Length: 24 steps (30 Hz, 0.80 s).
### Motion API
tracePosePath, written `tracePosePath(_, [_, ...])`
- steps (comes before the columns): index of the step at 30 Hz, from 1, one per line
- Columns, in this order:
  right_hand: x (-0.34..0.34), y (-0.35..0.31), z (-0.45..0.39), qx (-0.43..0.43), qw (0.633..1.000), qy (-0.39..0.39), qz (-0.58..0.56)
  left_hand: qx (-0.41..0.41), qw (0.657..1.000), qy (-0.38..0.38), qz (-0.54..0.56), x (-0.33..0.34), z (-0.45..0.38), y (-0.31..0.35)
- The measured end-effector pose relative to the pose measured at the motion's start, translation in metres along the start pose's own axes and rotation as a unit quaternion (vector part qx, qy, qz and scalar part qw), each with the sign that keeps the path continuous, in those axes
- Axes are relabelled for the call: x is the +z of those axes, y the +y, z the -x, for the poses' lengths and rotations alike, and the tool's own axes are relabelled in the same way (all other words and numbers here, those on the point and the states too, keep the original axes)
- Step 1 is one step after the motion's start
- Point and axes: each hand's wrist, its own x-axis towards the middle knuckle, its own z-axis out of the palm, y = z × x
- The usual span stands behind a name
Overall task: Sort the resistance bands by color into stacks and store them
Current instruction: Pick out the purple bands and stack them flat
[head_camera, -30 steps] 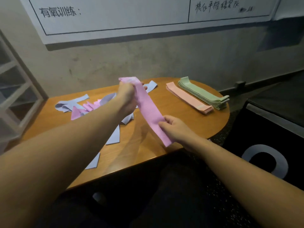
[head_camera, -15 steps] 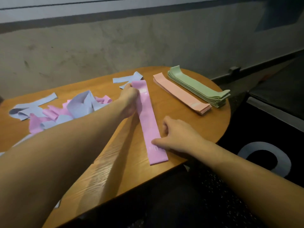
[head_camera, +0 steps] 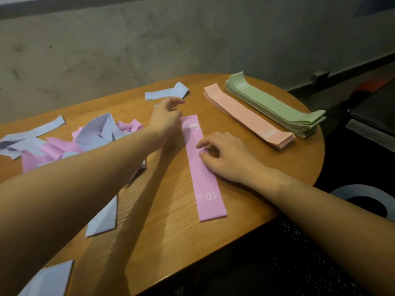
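1. Head view shows our purple band (head_camera: 202,165) lying flat and lengthwise on the wooden table (head_camera: 171,242), its near end close to the table's near edge.
2. Our right hand (head_camera: 226,159) rests on the band's middle, fingers loosely bent and pressing down, gripping nothing.
3. Our left hand (head_camera: 165,118) hovers at the band's far end with fingers relaxed and empty; whether it touches the band, we cannot tell.
4. To the right lie a pink stack (head_camera: 248,116) and, just beside it, a green stack (head_camera: 275,105).
5. To the left sits an unsorted heap (head_camera: 70,144) of blue and purple bands; a loose blue band (head_camera: 166,94) lies beyond our left hand.
6. We judge the risk to be a skewed base: if this first purple band slides when we lift off, later ones would stack crooked or creep over the near edge.
7. We see no storage container we can identify; a dark object with a pale ring sits at the right, unclear.
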Motion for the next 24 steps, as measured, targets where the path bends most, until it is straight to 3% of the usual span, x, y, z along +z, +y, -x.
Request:
tracePosePath(3, [0.004,-0.007,-0.008,0.002,0.999,0.000,-0.049,0.063,0.997,-0.043,0.009,-0.023,0.019,0.003])
tracePosePath(7, [0.011,-0.020,-0.016,0.018,0.996,-0.009,-0.089,0.152,0.983,-0.054,-0.083,-0.063,0.043,-0.010])
tracePosePath(16, [0.037,-0.065,-0.037,0.003,0.994,-0.018,-0.111,0.231,0.920,-0.014,-0.315,-0.136,0.086,-0.064])
tracePosePath(24, [0.063,-0.093,-0.090,0.009,0.993,-0.033,-0.112,0.273,0.896,0.016,-0.351,-0.144,0.086,-0.095])
